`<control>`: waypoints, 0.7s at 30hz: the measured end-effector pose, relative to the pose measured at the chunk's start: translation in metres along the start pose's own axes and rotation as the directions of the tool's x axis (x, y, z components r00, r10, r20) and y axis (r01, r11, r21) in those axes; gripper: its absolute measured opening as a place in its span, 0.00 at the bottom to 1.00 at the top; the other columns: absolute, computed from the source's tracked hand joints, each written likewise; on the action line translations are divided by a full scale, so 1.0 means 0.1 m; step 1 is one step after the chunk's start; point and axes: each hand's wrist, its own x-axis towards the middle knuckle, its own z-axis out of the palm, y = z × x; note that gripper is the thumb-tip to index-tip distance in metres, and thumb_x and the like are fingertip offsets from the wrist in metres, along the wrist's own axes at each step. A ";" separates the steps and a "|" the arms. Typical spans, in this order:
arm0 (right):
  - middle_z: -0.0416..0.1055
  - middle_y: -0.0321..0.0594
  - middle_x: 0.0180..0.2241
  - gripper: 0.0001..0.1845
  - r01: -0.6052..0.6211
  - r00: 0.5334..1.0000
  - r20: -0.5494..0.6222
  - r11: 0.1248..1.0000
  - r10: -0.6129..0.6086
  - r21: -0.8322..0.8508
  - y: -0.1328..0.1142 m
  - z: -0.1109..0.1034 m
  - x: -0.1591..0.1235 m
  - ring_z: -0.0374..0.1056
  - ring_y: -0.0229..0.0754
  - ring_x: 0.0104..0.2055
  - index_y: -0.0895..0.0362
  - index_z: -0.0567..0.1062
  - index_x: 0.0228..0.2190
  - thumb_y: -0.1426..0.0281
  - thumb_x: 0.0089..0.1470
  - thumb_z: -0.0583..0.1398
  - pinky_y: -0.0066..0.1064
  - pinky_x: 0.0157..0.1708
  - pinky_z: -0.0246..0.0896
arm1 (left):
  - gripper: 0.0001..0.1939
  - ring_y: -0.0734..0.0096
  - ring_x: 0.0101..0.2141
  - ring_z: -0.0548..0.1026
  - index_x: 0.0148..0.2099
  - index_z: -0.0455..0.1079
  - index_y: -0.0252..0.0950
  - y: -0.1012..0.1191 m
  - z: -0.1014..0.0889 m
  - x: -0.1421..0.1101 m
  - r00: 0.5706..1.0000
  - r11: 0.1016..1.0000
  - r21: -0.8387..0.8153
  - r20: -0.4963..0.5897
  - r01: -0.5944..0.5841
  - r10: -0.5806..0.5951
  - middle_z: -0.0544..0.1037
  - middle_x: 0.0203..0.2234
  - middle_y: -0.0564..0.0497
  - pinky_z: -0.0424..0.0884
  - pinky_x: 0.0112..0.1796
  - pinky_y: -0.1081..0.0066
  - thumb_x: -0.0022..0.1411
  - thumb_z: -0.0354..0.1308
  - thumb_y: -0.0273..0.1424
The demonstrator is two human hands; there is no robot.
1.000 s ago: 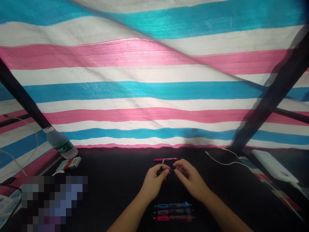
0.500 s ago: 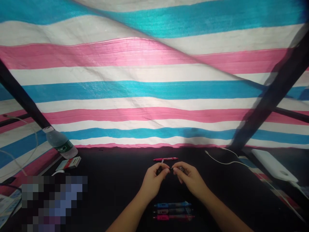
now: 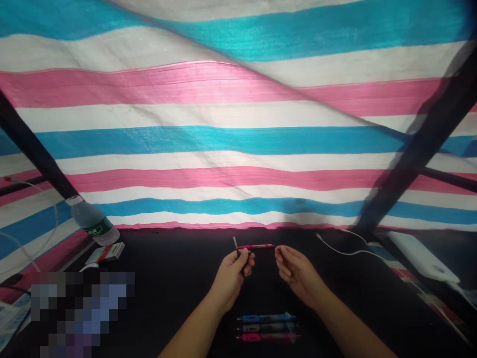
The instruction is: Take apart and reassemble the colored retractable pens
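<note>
My left hand (image 3: 233, 278) is closed on dark pen parts. A thin stick with a whitish end, which looks like a pen refill (image 3: 235, 242), sticks up from its fingers. Level with it and a short gap to the right, my right hand (image 3: 298, 271) has thumb and forefinger pinched together; what they hold, if anything, is too small to make out. Just behind the hands lies a red pen (image 3: 259, 246), partly covered by the left fingers. Nearer to me, a blue pen (image 3: 253, 318), a dark grey pen (image 3: 253, 327) and a pink pen (image 3: 253, 337) lie in a row.
On the left of the black table (image 3: 171, 293) a bottle with a green label (image 3: 91, 221) leans by a small box (image 3: 106, 253). A white power bank (image 3: 425, 256) and a white cable (image 3: 346, 251) lie at right. A striped sheet (image 3: 231, 139) hangs behind.
My hands, which met at the fingertips, have drawn apart. The left has moved slightly left, the right slightly right. The white-ended stick now stands farther left and shows more.
</note>
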 end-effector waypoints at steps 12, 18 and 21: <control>0.67 0.34 0.24 0.21 0.112 0.992 -0.015 0.930 -0.125 -0.351 0.07 0.03 -0.01 0.53 0.31 0.19 0.58 0.79 0.31 0.51 0.55 0.69 0.27 0.20 0.36 | 0.22 0.77 0.24 0.61 0.36 0.75 0.31 -0.02 -0.03 -0.02 0.998 0.963 0.263 0.047 -0.055 0.045 0.74 0.26 0.50 0.55 0.29 0.72 0.62 0.66 0.49; 0.65 0.32 0.19 0.25 0.156 0.986 0.030 0.827 -0.166 -0.541 0.09 0.05 -0.04 0.54 0.33 0.19 0.57 0.75 0.25 0.49 0.59 0.65 0.28 0.21 0.41 | 0.25 0.74 0.25 0.62 0.33 0.74 0.34 -0.02 -0.03 -0.03 0.993 0.886 0.454 0.108 -0.096 0.052 0.74 0.26 0.51 0.57 0.30 0.71 0.65 0.61 0.53; 0.64 0.32 0.19 0.24 0.179 0.980 0.040 0.789 -0.193 -0.587 0.08 0.04 -0.04 0.54 0.34 0.19 0.56 0.75 0.25 0.49 0.59 0.65 0.29 0.21 0.43 | 0.26 0.73 0.25 0.63 0.32 0.73 0.35 -0.01 -0.02 -0.04 0.994 0.868 0.487 0.098 -0.097 0.056 0.74 0.26 0.51 0.59 0.31 0.71 0.64 0.60 0.55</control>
